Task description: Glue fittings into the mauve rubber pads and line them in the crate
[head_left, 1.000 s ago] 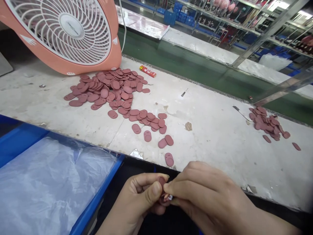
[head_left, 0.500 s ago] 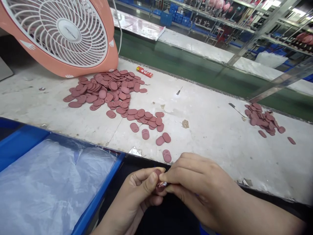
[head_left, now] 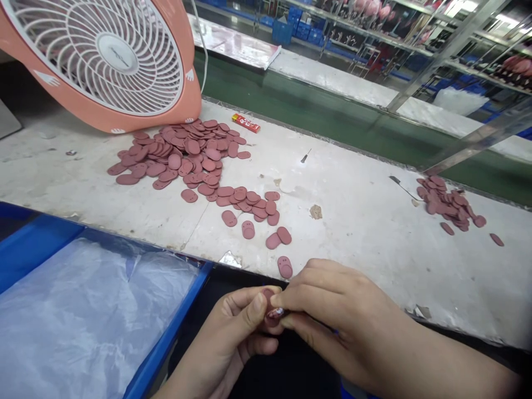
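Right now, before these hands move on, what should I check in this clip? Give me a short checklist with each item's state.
1. Grip: ok. The left hand and right hand both pinch a pink oval.
2. What lies between the fingertips: cannot tell, the fingers hide most of it.
3. Loose oval: not ok, it sits near the table edge, just beyond the hands.
4. Plastic liner in the blue bin: ok, spread out beside the left hand, not touching it.
5. Thin metal tool: ok, well away from the hands, beside the smaller pile.
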Demonstrator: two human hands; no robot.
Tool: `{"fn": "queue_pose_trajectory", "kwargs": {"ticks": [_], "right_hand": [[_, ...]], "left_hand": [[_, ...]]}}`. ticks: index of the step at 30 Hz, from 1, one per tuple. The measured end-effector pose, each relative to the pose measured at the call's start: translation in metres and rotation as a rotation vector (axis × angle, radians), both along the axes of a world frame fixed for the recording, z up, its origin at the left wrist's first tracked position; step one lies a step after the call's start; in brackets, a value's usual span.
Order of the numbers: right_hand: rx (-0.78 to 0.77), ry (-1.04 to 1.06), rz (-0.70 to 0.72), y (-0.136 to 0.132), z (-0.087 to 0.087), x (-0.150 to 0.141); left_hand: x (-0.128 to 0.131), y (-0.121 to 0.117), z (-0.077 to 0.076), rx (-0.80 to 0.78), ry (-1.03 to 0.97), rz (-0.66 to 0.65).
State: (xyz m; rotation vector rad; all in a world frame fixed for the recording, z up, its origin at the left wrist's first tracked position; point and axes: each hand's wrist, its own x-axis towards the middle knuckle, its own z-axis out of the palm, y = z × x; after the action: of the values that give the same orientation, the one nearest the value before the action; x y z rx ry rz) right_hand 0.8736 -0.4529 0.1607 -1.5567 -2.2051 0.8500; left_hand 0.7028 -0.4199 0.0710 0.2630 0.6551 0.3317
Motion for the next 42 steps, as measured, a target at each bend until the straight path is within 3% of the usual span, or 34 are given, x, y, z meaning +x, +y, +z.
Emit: {"fn": "queue_pose_trajectory", "kwargs": {"ticks": [6,11,17,20,23,25,29,32,38,42], "right_hand": [[-0.016,0.072,-0.115,-0.005,0.008,0.008],[-0.018,0.291,-0.205,-0.003,-0.002,0.010],[-0.107,0.351,-0.265,0.000,-0.011,-0.003],[-0.078,0.376,-0.271,0.002,-0.016,-0.008],[0.052,0.397,-0.274,0.002,-0.022,-0.011],[0.234,0.338,-0.301,0.002,-0.027,-0.014],[0.639,0.030,-0.310,0.001,-0.041,-0.022],[0.820,-0.123,-0.231,0.005,-0.051,-0.029],[0.878,-0.156,-0.170,0.016,-0.055,-0.047],[0.922,-0.153,-0.226,-0.002,-0.072,-0.031]], "left_hand": [[-0.003,0.004,0.001,-0.121,-0.038,0.015],[-0.009,0.006,-0.003,-0.255,-0.072,0.008],[-0.009,0.005,-0.006,-0.200,-0.133,0.042],[-0.008,0.007,-0.004,-0.152,-0.187,0.032],[-0.008,0.012,-0.004,-0.098,-0.197,0.010],[-0.008,0.013,-0.004,-0.026,-0.119,0.021],[-0.008,0.012,-0.003,0.260,0.188,0.285],[-0.008,0.010,0.003,0.421,0.273,0.398],[-0.011,0.015,0.009,0.429,0.405,0.489],[-0.044,0.031,-0.010,0.511,0.683,0.611]]}}
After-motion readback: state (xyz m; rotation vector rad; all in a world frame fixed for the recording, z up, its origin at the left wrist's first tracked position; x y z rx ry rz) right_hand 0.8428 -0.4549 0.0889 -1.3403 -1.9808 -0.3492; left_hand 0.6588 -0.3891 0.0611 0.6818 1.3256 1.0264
